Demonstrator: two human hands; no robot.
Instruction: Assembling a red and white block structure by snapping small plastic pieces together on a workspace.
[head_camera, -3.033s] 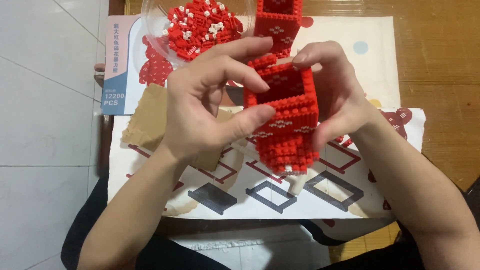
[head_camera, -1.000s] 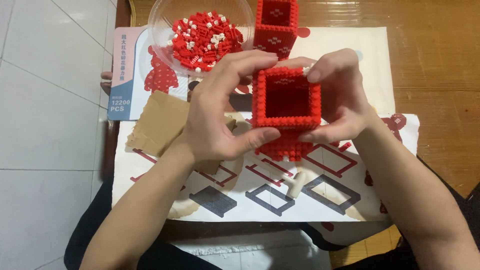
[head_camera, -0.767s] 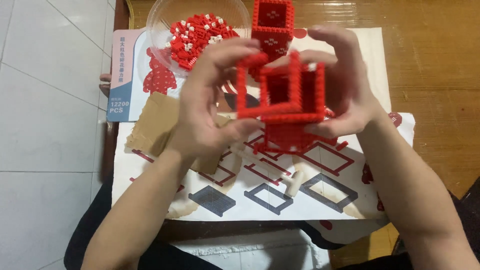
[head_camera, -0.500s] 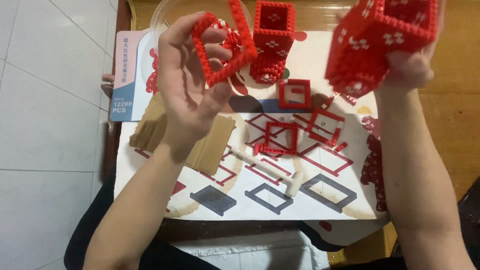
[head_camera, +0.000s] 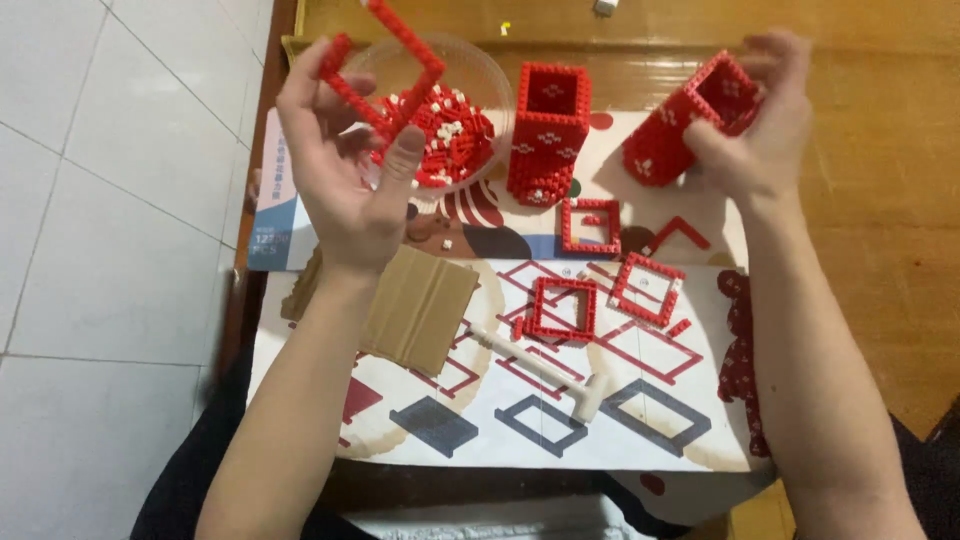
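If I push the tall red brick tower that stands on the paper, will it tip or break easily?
The tall red brick tower is probably apt to tip: it stands taller than its base is wide, on loose paper. It looks hollow, so likely light. Being made of tiny bricks, with loose square rings lying nearby, it may split into layers.

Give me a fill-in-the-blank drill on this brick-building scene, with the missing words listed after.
1. The left hand holds a thin red square ____ of bricks.
2. The right hand grips a hollow red ____ tilted on its side.
3. Loose red and white bricks fill the clear ____ behind the left hand.
4. The upright tower stands on the printed ____.

Missing words: frame; tower; bowl; sheet
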